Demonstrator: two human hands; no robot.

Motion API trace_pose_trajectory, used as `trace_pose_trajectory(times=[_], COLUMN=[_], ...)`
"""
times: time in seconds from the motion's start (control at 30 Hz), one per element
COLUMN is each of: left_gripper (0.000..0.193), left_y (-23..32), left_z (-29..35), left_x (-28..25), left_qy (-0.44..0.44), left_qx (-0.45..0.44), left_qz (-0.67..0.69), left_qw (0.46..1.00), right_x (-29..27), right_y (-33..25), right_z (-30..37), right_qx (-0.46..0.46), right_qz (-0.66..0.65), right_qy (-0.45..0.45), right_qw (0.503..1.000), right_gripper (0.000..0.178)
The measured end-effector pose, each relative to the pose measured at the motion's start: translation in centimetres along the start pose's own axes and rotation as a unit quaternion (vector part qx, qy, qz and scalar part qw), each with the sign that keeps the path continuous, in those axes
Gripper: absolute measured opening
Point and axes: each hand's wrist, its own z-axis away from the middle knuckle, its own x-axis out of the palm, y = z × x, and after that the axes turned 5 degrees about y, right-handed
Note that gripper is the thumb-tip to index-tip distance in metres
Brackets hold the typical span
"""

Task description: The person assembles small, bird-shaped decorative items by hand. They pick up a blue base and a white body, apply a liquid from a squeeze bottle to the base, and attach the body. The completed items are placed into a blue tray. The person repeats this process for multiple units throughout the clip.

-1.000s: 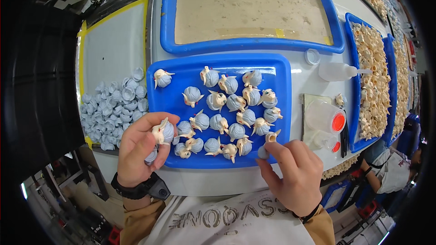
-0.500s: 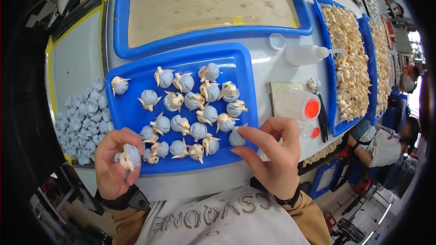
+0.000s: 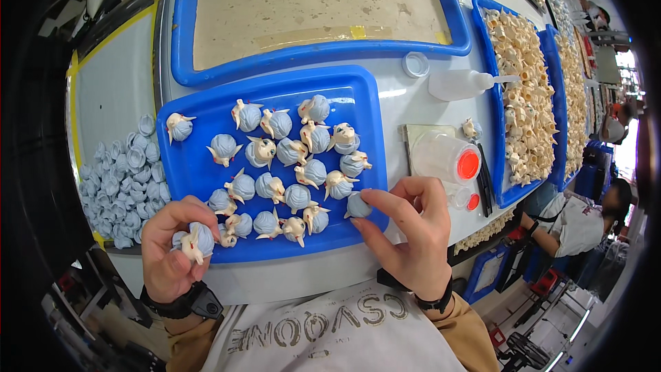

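The person's left hand (image 3: 172, 248) is closed around one small blue-grey doll head with cream horns (image 3: 195, 240), held at the near left corner of the shallow blue plastic tray (image 3: 358, 96). The right hand (image 3: 406, 231) pinches another small blue-grey head (image 3: 357, 204) between thumb and fingertips, low at the near right side of that tray. About twenty finished heads (image 3: 289, 155) with cream bits on them lie in loose rows in the tray, so a good part of the work looks done. To the left, on the white desk (image 3: 413, 107), sits a heap of plain blue-grey caps (image 3: 120, 179), too many to count, which look like what is left. Farther away lies one big blue tray with a sandy bottom (image 3: 310, 0). On the right two long blue trays are full of cream horn pieces (image 3: 527, 83). Between them are one white squeeze bottle (image 3: 461, 84), one round white lid (image 3: 416, 64) and one clear cup with a red lid (image 3: 447, 158).
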Motion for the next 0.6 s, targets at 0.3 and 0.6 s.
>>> trace_pose_trajectory(times=[0.3,0.6], left_gripper=[0.058,0.056], left_y=[-0.05,-0.10], left_z=[-0.10,-0.32], left_x=[0.11,0.14], left_qy=[-0.003,-0.034], left_qx=[-0.004,-0.005], left_qz=[0.001,-0.015], left_qw=[1.000,0.999], right_x=[-0.16,-0.18], right_y=[0.37,0.10], right_z=[0.23,-0.17], right_qx=[-0.012,-0.033], right_qz=[0.012,0.039], right_qy=[-0.005,-0.010], right_qw=[1.000,0.999], right_gripper=[0.034,0.033])
